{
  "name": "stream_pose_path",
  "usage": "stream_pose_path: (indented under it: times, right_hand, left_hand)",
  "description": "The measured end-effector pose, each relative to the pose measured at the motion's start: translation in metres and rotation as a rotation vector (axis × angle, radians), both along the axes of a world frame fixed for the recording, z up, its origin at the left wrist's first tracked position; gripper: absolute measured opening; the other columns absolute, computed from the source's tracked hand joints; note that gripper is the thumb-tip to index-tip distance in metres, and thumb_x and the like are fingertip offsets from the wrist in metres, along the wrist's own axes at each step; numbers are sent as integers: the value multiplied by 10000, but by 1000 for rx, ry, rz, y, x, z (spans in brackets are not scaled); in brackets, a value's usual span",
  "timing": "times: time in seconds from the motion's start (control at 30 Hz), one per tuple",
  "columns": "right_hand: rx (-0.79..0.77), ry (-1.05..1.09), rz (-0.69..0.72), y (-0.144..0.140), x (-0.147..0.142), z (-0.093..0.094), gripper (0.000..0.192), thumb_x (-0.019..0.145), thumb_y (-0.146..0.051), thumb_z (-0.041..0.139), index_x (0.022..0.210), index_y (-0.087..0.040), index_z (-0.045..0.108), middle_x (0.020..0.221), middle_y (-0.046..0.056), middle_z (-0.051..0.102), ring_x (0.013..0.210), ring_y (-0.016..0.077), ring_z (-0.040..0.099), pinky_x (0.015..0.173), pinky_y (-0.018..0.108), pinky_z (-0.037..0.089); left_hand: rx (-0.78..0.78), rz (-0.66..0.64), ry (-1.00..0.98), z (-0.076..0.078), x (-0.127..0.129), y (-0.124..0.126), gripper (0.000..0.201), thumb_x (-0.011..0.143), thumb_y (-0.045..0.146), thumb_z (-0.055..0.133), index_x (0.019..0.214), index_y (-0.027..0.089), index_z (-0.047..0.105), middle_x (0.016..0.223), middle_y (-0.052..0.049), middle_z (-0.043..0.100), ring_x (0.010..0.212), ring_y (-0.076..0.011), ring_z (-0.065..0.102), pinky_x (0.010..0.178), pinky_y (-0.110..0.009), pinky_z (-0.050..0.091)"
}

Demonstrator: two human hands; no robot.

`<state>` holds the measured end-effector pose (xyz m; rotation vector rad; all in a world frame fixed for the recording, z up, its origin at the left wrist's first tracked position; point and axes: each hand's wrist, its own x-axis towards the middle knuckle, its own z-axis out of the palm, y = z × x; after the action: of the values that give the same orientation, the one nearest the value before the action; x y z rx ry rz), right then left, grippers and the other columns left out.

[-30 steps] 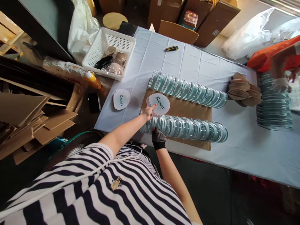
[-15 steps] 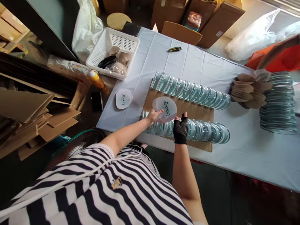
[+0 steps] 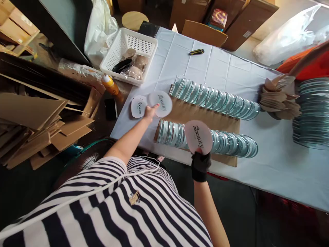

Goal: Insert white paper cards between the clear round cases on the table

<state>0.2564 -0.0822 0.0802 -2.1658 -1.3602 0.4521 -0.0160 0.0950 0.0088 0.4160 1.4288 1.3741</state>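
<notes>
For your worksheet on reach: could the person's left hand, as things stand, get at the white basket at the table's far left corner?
Probably yes. The left hand holds a white printed disc over the tablecloth, and only bare cloth lies between it and the white basket. The hand is occupied, though.

A long surface [image 3: 257,171] covered by a white creased cloth is seen running left to right. Flattened cardboard sheets [image 3: 38,133] are piled at the near left, brown boxes [image 3: 231,20] are stacked at the far side, and daylight is let in at the far right.
</notes>
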Motion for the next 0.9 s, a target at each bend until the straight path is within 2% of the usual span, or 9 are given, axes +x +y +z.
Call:
stream_pose_path:
  times: [0.13, 0.2, 0.27, 0.37, 0.47, 0.53, 0.6, 0.67, 0.9]
  right_hand:
    - [-282, -230, 139, -69, 0, -6, 564, 899, -507, 367, 1129, -89, 668, 942, 226, 676, 885, 329, 676, 772, 408, 538]
    - [-367, -225, 239, -88, -11, -12, 546, 917, -484, 347, 1155, -124, 682, 932, 201, 692, 870, 306, 683, 775, 374, 542]
    - [-412, -210, 321, -93, -23, -16, 550, 931, -472, 330, 1211, -142, 669, 948, 183, 701, 871, 286, 685, 779, 347, 541]
    - [-476, -184, 431, -86, -40, -16, 559, 944, -469, 302, 1314, -182, 607, 982, 150, 711, 868, 273, 687, 763, 333, 533]
    - [-522, -183, 520, -65, -56, -19, 542, 958, -463, 291, 1392, -232, 519, 966, 126, 714, 807, 279, 680, 702, 348, 504]
    - [-559, -202, 573, -44, -70, -26, 513, 966, -420, 322, 1413, -217, 470, 903, 121, 705, 745, 262, 662, 653, 331, 457]
    - [-617, -226, 609, -22, -84, -34, 468, 972, -342, 344, 1403, -188, 445, 864, 109, 691, 718, 227, 640, 619, 293, 395]
    - [-651, -253, 614, -3, -95, -40, 406, 981, -304, 349, 1349, -178, 462, 892, 100, 685, 734, 202, 630, 610, 268, 341]
    - [-617, -317, 480, 11, -98, -38, 287, 1006, -327, 354, 1136, -165, 551, 947, 83, 684, 746, 152, 615, 623, 242, 297]
  left_hand:
    - [-277, 96, 604, -25, -93, 15, 731, 665, 150, 809, 1320, 86, 492, 1360, -204, 572, 1279, -320, 530, 1095, -449, 398]
    - [-438, 50, 822, -33, -117, 9, 960, 620, 174, 853, 1438, 90, 358, 1462, -259, 445, 1370, -383, 418, 1126, -523, 330]
    - [-504, 30, 972, -35, -122, 1, 1113, 591, 215, 882, 1501, 120, 247, 1558, -277, 277, 1448, -420, 264, 1149, -595, 239]
    - [-263, -18, 1031, -32, -93, -11, 983, 687, 272, 826, 1492, 143, 278, 1613, -227, 169, 1508, -367, 90, 1194, -580, 109]
    - [228, -365, 760, -32, -36, -26, 545, 823, 275, 695, 1325, 142, 531, 1520, -169, 404, 1474, -279, 252, 1220, -437, 120]
    - [368, -588, 484, -36, 3, -39, 311, 829, 277, 673, 1121, 170, 671, 1370, -139, 563, 1384, -252, 414, 1210, -392, 166]
    - [351, -595, 313, -41, 30, -51, 181, 829, 300, 653, 969, 200, 712, 1243, -121, 631, 1303, -243, 494, 1197, -395, 203]
    - [306, -509, 258, -44, 45, -59, 154, 843, 309, 611, 915, 220, 713, 1187, -106, 643, 1275, -238, 503, 1191, -403, 218]
    - [244, -448, 152, -35, 42, -59, 136, 809, 270, 602, 848, 226, 724, 1144, -91, 657, 1267, -234, 495, 1192, -372, 211]
